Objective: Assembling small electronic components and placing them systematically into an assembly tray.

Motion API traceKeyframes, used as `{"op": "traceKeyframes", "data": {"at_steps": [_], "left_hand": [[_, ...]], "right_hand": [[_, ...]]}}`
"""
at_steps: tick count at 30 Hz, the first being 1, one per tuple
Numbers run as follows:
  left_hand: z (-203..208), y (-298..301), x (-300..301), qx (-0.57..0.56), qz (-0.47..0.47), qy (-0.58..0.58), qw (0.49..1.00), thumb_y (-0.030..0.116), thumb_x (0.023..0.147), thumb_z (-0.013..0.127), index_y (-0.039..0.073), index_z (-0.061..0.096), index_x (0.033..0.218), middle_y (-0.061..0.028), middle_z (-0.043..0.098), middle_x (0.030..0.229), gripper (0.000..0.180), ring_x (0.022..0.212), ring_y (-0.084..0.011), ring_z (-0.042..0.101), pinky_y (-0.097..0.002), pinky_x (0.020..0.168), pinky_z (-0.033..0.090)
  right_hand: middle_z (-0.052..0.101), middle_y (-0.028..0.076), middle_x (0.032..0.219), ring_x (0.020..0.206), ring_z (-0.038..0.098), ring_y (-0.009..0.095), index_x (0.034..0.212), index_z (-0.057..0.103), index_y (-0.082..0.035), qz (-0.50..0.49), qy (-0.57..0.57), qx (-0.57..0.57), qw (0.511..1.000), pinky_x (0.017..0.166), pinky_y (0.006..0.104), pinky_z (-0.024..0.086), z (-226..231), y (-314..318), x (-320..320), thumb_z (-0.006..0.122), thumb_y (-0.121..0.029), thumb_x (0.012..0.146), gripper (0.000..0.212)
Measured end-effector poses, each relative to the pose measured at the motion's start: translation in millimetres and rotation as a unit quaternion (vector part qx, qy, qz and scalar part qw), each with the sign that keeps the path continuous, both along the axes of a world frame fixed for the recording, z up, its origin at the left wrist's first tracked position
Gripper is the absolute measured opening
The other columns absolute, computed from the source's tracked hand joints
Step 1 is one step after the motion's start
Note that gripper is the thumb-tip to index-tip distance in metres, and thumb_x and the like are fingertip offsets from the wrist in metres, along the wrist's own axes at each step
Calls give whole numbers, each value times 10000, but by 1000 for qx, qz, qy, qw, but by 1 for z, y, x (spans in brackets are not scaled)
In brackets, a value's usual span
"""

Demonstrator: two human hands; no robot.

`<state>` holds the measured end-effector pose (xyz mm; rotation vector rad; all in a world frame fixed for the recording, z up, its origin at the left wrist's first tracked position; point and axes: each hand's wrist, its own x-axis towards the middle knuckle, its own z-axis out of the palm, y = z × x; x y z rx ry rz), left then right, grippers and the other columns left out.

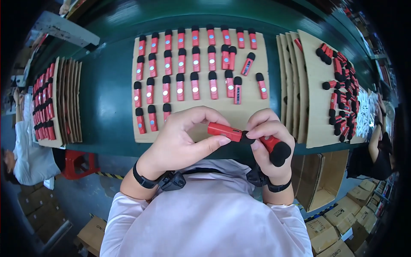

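Pale shirt [209,214], black wrist straps [144,181]

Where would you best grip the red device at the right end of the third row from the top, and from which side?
Probably by its red body, pinched across the long sides, coming from the near side. It lies apart, both flanks clear, and its black foam tip points away, so the body end is nearest.

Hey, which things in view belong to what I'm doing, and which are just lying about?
Likely part of the work:
black-tipped red device, held by your left hand and right hand
second red device, in the right hand
rows of red devices on the cardboard sheet

Likely just lying about:
red stool, left
cardboard boxes, lower right
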<state>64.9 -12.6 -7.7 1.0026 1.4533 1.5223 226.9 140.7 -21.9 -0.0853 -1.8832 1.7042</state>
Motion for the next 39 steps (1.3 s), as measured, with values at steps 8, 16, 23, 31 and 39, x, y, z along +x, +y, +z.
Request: {"op": "traceKeyframes", "data": {"at_steps": [8,16,23,31,39], "left_hand": [[3,-32,0,-17,38,20,999,81,810,769,-4,670,1011,-71,705,956,239,903,-122,655,-265,817,507],[9,-39,4,8,23,46,999,79,829,747,-14,649,1060,-93,693,1038,268,954,-128,651,-268,825,507],[5,-32,9,59,10,17,998,63,893,659,-25,590,1128,-90,649,1027,261,895,-117,621,-258,795,497],[-4,-25,13,104,37,11,994,104,954,578,-31,547,1114,-65,602,934,212,815,-80,549,-236,743,458],[-5,-34,-6,69,34,50,996,233,978,596,-35,590,1019,-59,600,871,271,784,-112,552,-265,752,461]], "right_hand": [[574,143,1010,850,550,180,1066,612,-3,3,-71,-21,997,712,259,429,2,-25,-3,665,-61,841,239],[616,104,945,662,491,102,1071,648,14,6,-1,45,999,576,216,381,0,-30,-8,720,45,791,291],[620,100,911,654,491,107,1000,653,11,-25,-4,5,1000,571,222,384,-1,-39,-12,746,45,778,243],[626,114,915,688,549,128,986,656,3,-23,-12,51,998,579,232,421,4,-39,-13,732,56,782,224],[629,133,911,783,647,213,980,662,-15,-63,36,157,985,645,285,509,7,-31,-10,735,76,754,254]]}}
